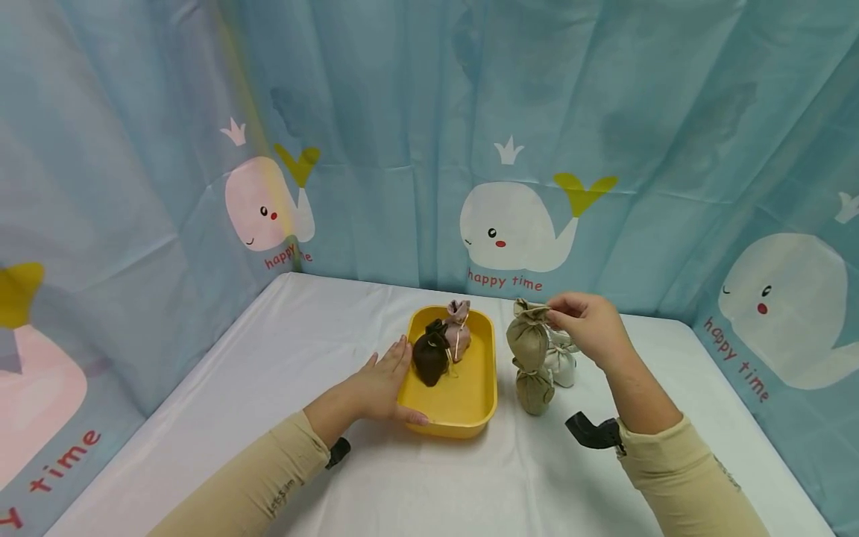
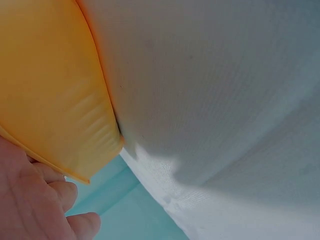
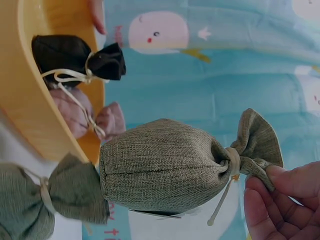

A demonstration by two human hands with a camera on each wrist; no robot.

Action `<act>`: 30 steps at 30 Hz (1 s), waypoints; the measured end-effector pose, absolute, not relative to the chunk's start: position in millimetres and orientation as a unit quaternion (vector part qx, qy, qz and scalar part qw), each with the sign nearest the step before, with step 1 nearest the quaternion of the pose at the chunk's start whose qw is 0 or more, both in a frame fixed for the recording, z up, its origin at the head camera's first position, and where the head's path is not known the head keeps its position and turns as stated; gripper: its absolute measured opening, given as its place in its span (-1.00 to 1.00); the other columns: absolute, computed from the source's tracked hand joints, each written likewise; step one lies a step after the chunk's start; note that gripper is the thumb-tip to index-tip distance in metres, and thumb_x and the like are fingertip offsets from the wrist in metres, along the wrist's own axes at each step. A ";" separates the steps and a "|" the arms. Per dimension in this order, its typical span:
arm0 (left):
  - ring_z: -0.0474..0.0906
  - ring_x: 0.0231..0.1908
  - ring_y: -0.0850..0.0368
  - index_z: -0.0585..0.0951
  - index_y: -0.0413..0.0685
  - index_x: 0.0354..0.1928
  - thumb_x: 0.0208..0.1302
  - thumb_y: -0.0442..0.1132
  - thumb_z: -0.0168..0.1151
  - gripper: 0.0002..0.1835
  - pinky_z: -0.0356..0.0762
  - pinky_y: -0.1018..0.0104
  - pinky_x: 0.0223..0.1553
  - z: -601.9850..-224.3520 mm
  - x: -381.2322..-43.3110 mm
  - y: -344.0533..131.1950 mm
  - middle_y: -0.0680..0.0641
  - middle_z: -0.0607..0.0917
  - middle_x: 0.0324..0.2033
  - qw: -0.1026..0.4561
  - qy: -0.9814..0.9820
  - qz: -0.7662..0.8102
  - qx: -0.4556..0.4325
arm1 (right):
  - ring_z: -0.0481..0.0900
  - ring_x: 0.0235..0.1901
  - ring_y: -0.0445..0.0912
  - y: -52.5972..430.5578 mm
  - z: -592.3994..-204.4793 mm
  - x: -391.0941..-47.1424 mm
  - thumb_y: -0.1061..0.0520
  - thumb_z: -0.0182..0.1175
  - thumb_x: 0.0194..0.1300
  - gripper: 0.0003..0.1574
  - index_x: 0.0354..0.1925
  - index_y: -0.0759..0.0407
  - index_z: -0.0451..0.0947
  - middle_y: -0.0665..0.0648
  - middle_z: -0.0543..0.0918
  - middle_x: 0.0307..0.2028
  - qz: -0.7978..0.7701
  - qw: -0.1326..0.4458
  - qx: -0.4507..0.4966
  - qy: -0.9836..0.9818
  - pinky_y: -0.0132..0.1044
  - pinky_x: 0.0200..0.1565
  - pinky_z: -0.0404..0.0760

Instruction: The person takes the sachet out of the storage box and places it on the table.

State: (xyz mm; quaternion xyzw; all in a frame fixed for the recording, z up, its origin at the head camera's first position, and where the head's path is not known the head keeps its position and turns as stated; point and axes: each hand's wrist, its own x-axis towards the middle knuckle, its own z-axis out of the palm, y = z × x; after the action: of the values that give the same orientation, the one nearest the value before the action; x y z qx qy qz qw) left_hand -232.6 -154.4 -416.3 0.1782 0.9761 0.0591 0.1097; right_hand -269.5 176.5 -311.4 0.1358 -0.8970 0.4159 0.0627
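Note:
My right hand (image 1: 589,328) pinches the gathered top of an olive-grey drawstring pouch (image 1: 527,344) between thumb and fingers, to the right of a yellow plastic tub (image 1: 470,399). The pouch hangs upright over a second olive pouch (image 1: 535,393) standing on the table; whether they touch I cannot tell. Beside them, partly hidden, stands a white pouch (image 1: 562,363). Inside the tub a black pouch (image 1: 429,359) and a mauve pouch (image 1: 459,337) lie by the far left part. My left hand (image 1: 381,384) rests along the tub's left rim, fingers extended.
A white cloth (image 1: 268,388) covers the table. Behind and at both sides hangs a blue curtain (image 1: 403,209) printed with whales. A black wrist mount (image 1: 593,431) juts from the right sleeve, another (image 1: 338,453) from the left.

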 end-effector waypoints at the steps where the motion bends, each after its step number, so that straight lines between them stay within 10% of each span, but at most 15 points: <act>1: -0.35 0.39 0.03 -0.24 -0.18 0.41 -0.45 0.72 -0.14 0.48 -0.19 -0.08 0.31 -416.0 -232.7 -154.4 -0.13 -0.32 0.41 0.110 0.976 0.059 0.178 | 0.63 -0.27 -0.02 178.7 -311.2 -269.1 0.16 0.12 0.29 -0.78 -0.15 0.23 0.59 0.20 0.65 -0.25 0.415 0.062 0.133 -0.898 -0.22 -0.23 0.60; 30: -0.34 0.39 0.03 -0.24 -0.19 0.41 -0.40 0.68 -0.07 0.45 -0.18 -0.08 0.31 -413.6 -230.9 -153.1 -0.15 -0.28 0.41 0.110 0.976 0.066 0.178 | 0.49 -0.43 -0.43 237.8 -311.6 -259.5 0.05 0.06 0.34 -0.66 -0.13 0.28 0.57 0.26 0.64 -0.25 0.376 0.129 0.078 -0.914 -0.03 -0.16 0.53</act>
State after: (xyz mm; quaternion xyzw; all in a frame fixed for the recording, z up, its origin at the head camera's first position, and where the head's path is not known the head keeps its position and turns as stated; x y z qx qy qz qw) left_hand -230.9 -153.1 -413.6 0.1781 0.9755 0.0665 0.1105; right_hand -259.5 237.8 -311.6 0.0781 -0.9141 0.3764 0.1287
